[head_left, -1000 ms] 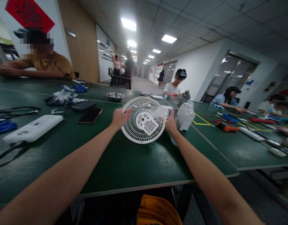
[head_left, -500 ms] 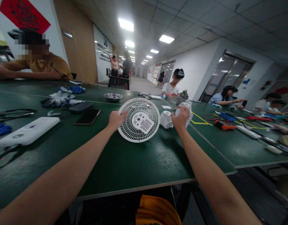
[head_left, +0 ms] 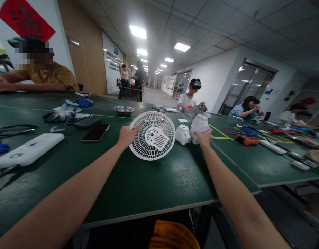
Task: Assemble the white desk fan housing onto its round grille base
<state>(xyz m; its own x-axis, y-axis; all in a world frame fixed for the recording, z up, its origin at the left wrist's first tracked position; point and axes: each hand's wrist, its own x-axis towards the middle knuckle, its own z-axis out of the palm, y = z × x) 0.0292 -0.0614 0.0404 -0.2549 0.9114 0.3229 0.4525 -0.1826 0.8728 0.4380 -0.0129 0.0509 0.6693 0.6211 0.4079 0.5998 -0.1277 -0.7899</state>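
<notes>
My left hand (head_left: 128, 137) is closed on the left rim of a round white fan grille (head_left: 152, 136), thumb in front. The grille stands tilted up over the table, its slotted centre plate towards me. On the right, my right hand (head_left: 204, 137) grips the lower right side of a white vented plastic housing (head_left: 200, 123); some of its fingers are hidden behind it. A smaller white vented housing (head_left: 183, 134) sits on the table between the grille and that piece.
A metal bowl (head_left: 124, 110) stands behind the grille. To the left lie a phone (head_left: 95, 133), a white power bank (head_left: 29, 149) and gloves (head_left: 62, 114). An orange multimeter (head_left: 247, 139) lies right. Co-workers sit around the green table (head_left: 149, 186).
My right hand has shifted from the top of the larger white housing down to its lower right side, so more of the housing shows. My left hand still holds the grille.
</notes>
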